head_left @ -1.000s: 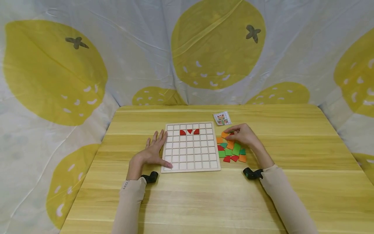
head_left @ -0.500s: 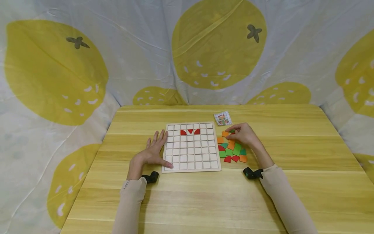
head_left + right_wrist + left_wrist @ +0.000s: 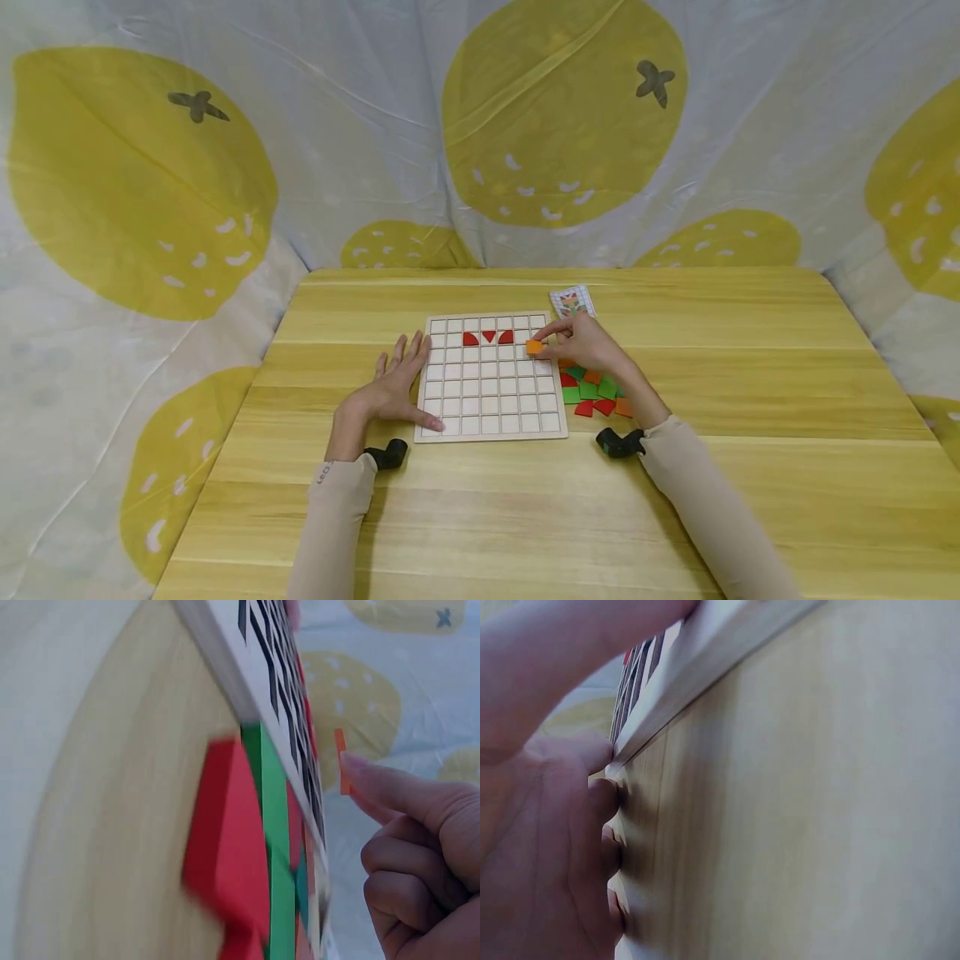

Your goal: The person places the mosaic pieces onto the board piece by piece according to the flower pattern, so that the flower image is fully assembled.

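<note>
A square wooden grid board (image 3: 483, 392) lies on the table with three red pieces in its second row: two rounded ones at the sides and a red triangle (image 3: 489, 337) in the middle. My left hand (image 3: 390, 392) rests at the board's left edge, fingers spread, thumb on the lower left corner. My right hand (image 3: 583, 343) pinches an orange square tile (image 3: 534, 347) between thumb and fingertips, over the board's right side. In the right wrist view the orange tile (image 3: 342, 761) is seen edge-on, held above the board, with the other fingers curled.
Right of the board lies a heap of red, green, teal and orange pieces (image 3: 588, 389), partly hidden by my right hand. Behind it is a small pattern card (image 3: 572, 300), its lower edge covered by my hand. A lemon-print cloth (image 3: 300, 167) hangs beyond the table.
My right hand has moved left from the heap of pieces to over the board's right side, carrying the orange tile. The left hand stays in place on the board.
</note>
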